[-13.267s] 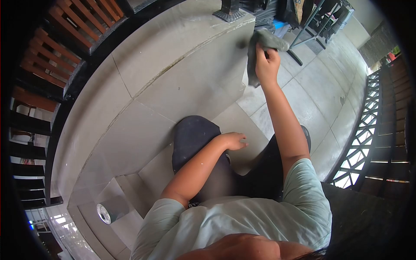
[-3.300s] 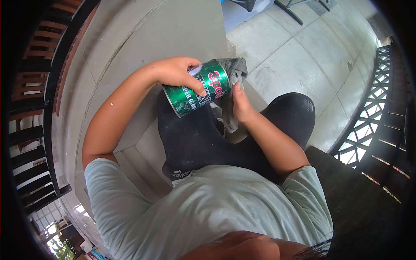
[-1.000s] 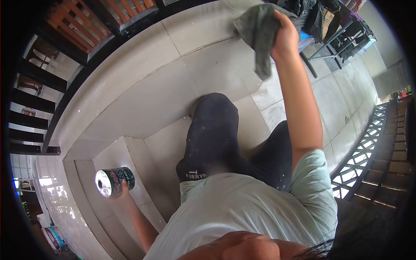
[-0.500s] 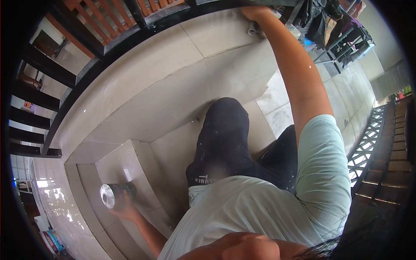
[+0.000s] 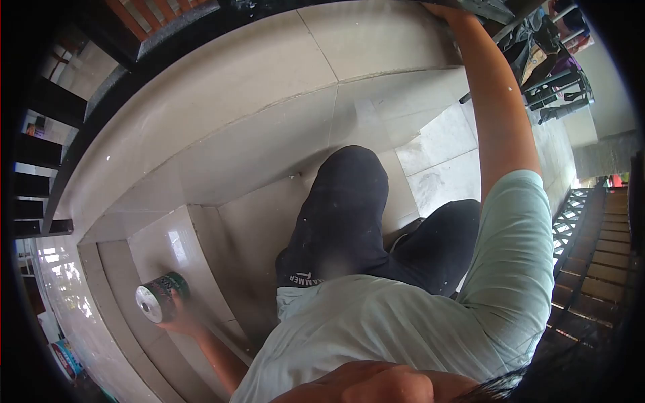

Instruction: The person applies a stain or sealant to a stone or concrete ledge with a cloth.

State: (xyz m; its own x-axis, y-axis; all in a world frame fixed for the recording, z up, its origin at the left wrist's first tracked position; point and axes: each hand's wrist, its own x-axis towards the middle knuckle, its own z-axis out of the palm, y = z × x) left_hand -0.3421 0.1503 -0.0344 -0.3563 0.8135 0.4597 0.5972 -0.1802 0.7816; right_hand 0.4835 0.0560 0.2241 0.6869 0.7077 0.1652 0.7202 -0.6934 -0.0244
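A dark green can [image 5: 160, 293] with a silver top lies tilted in my left hand [image 5: 179, 318], low at the left beside the tiled steps. The fingers wrap round its side. My right arm stretches up to the top edge of the view, where my right hand [image 5: 441, 10] is near the dark railing. Only a small part of that hand shows, and its fingers are hidden.
Tiled steps [image 5: 242, 144] curve round my bent knees [image 5: 349, 195]. Black railing bars [image 5: 47, 149] stand along the upper left. Dark bags on a metal rack [image 5: 531, 54] are at the upper right, and a slatted gate [image 5: 591, 269] at the right.
The view has shifted. My right hand has moved right and further out at the top edge, and the grey item by it no longer shows. The can has moved slightly left and up.
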